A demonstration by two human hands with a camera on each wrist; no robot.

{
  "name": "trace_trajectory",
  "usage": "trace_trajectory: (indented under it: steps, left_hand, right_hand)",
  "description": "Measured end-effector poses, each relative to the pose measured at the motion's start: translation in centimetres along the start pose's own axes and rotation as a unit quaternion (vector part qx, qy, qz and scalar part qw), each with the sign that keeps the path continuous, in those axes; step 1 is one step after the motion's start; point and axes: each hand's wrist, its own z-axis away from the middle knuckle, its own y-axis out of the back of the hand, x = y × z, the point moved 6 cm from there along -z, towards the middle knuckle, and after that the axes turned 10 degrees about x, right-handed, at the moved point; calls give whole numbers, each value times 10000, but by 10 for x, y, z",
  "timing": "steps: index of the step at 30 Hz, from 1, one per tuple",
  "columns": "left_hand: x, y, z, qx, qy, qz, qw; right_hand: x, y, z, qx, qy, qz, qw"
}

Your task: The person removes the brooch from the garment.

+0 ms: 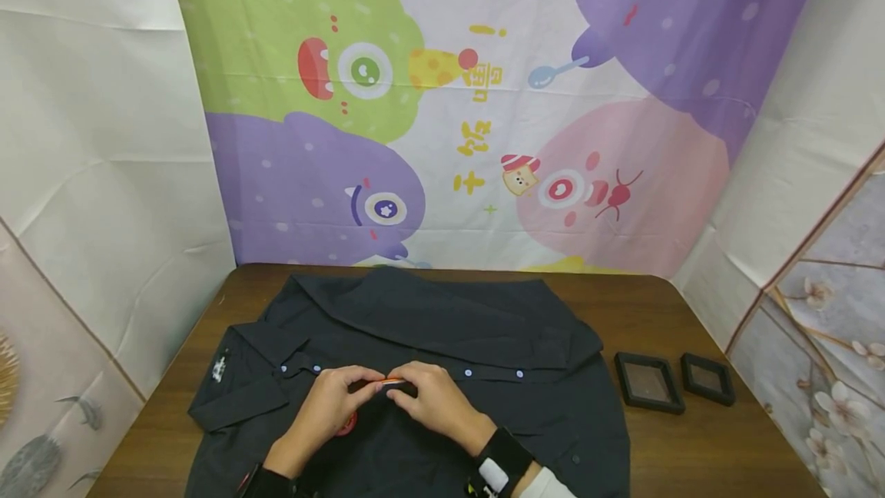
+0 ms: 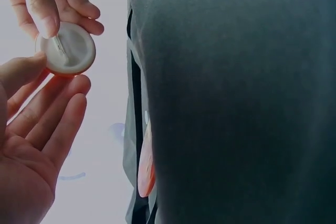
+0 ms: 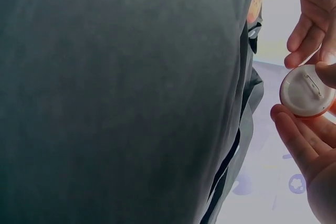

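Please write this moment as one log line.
left hand: holds badge; right hand: holds same badge; pin: on badge's back; shirt: lies on table

White-backed, apparently orange-edged badge (image 2: pixel 74 51)

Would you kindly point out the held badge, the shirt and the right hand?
Held badge (image 2: pixel 76 51), left wrist view: its white back.
Shirt (image 1: pixel 429 336), head view: its dark middle.
Right hand (image 1: pixel 437 404), head view: its back.

Two black frames (image 1: pixel 655 406) on a brown table (image 1: pixel 726 452), cartoon backdrop (image 1: pixel 477 98) behind, flowered panel (image 1: pixel 840 344)
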Motion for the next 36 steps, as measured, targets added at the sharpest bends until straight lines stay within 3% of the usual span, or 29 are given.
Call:
trace_trajectory:
  steps: [7, 14, 21, 36]
  left_hand:
    - [3, 1, -3, 63, -127, 99, 9999]
    - [2, 0, -2, -22, -78, 180, 9998]
    - [3, 0, -2, -140, -241, 198, 9994]
    - [3, 1, 2, 16, -350, 345, 9988]
  right_hand:
    - [0, 0, 0, -40, -94, -70, 9999]
    - [1, -1, 0, -36, -131, -278, 9995]
    - [0, 0, -1, 14, -53, -354, 9994]
    - [2, -3, 2, -211, -548, -727, 9956]
